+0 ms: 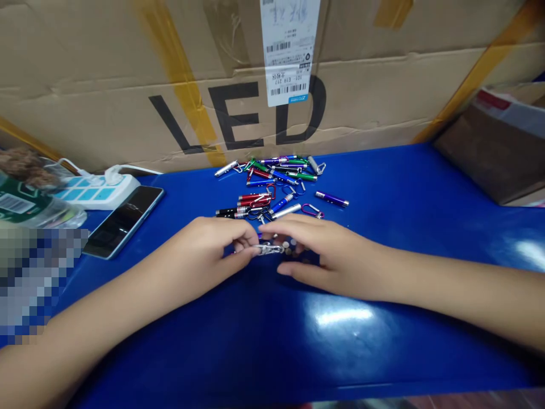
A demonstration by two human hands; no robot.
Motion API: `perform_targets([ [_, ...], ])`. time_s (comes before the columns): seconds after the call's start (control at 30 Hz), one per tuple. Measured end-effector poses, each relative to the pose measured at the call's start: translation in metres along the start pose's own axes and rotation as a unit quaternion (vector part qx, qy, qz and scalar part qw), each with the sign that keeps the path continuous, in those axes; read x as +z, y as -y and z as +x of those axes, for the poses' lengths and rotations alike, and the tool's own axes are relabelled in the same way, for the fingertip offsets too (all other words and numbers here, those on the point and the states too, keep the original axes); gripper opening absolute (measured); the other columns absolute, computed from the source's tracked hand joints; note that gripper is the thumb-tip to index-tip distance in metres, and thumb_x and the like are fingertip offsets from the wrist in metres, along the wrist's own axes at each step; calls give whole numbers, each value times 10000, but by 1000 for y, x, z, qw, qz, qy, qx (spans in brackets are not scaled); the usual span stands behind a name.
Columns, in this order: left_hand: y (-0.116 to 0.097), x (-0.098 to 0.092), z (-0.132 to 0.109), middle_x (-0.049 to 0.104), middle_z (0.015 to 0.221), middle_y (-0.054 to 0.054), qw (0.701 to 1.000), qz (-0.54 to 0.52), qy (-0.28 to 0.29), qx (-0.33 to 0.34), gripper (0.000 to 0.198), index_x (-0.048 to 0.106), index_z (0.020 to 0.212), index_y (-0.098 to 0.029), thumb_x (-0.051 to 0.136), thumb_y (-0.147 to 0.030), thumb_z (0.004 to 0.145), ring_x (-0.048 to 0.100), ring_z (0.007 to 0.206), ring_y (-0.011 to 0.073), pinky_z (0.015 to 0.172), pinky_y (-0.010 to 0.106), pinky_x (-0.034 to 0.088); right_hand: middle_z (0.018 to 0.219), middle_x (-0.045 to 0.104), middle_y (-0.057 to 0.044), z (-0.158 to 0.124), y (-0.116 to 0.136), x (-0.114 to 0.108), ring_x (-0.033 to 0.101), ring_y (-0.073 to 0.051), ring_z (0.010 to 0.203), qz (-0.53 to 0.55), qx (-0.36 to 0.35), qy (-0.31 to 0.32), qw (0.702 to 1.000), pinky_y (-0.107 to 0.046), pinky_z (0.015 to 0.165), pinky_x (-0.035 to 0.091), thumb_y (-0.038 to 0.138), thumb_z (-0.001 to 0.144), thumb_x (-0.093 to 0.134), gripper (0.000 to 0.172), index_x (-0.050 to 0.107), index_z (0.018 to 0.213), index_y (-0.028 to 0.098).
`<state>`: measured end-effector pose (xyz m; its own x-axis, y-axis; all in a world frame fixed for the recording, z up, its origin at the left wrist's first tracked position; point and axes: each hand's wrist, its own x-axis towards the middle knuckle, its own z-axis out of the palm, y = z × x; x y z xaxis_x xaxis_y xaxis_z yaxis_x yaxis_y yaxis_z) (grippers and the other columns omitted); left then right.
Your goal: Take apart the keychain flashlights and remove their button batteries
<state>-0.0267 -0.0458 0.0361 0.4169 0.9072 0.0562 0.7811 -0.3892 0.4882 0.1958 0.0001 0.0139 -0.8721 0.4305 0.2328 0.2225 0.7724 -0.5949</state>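
Note:
My left hand pinches a silver carabiner clip between thumb and fingers, just above the blue tabletop. Whether a flashlight body is hidden inside that hand I cannot tell. Close on the right, my right hand has its thumb and fingers apart, with the fingertips near the clip. Small round button cells lie on the table behind and beneath the right fingers. Beyond both hands is a pile of mini keychain flashlights in red, blue, green, black and silver, several with carabiners. A purple flashlight lies apart at the right.
A large cardboard box marked LED stands along the back. At the left are a phone, a white power strip with plugs, and a plastic bottle. A brown open carton sits at the right on the blue table.

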Motion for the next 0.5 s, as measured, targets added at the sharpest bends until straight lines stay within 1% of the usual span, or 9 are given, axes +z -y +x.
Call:
perform_targets([
  [0.03,-3,-3,2,659,679,-37,1000,-9,-10,-5,113,658,768,-211,565,-243,824,576,590,91,565,187,416,1189,638,-73,3,0,1,584,-158,1101,57,14,-7,998,-286,891,491,230,888,576,438,497,1314,167],
  [0.07,-7,-6,4,658,665,-40,999,-22,-18,-15,108,665,756,-213,579,-248,811,566,567,86,540,180,406,1139,658,-60,5,0,2,618,-146,1032,111,38,-14,993,-267,826,517,212,887,566,424,500,1304,171],
  [0.17,-16,-8,10,636,606,-40,994,-85,-22,-68,118,681,737,-214,599,-284,786,535,510,84,458,164,373,951,680,-23,6,-1,3,664,-122,758,240,126,-22,962,-233,603,539,243,906,524,320,543,1221,185],
  [0.23,-20,-6,13,613,572,-36,985,-134,-10,-105,134,678,720,-207,604,-299,783,524,491,86,425,159,362,895,671,-18,5,-1,2,658,-119,691,273,157,-30,949,-235,567,538,279,909,525,243,584,1122,180],
  [0.3,-20,-3,15,601,557,-31,977,-170,1,-130,121,663,732,-199,622,-303,779,526,483,93,403,159,358,839,663,-9,4,-1,1,653,-117,680,291,177,-39,939,-242,588,547,259,899,539,188,604,1051,169],
  [0.33,-19,0,16,621,588,-24,972,-192,-1,-134,105,661,779,-200,628,-300,783,545,497,99,406,159,373,810,658,0,4,-2,1,649,-114,673,311,189,-43,931,-243,595,549,231,895,538,182,595,1057,168],
  [0.4,-15,4,15,695,750,5,959,-254,-9,-122,145,658,936,-210,620,-284,817,616,585,115,462,168,450,770,652,23,4,-2,0,643,-100,650,367,208,-49,905,-230,589,547,174,890,533,227,542,1117,173],
  [0.43,-12,6,15,717,862,24,951,-290,-4,-103,195,651,1027,-219,605,-271,844,652,664,126,524,179,499,761,656,30,4,-3,-1,641,-93,636,395,215,-52,892,-216,570,539,159,889,532,242,512,1129,176],
  [0.5,-7,9,14,717,1030,44,932,-358,29,-55,265,635,1148,-238,578,-230,889,687,831,142,664,200,554,737,667,31,3,-5,-1,641,-85,606,432,223,-58,872,-187,525,514,171,894,542,186,488,1072,175],
])
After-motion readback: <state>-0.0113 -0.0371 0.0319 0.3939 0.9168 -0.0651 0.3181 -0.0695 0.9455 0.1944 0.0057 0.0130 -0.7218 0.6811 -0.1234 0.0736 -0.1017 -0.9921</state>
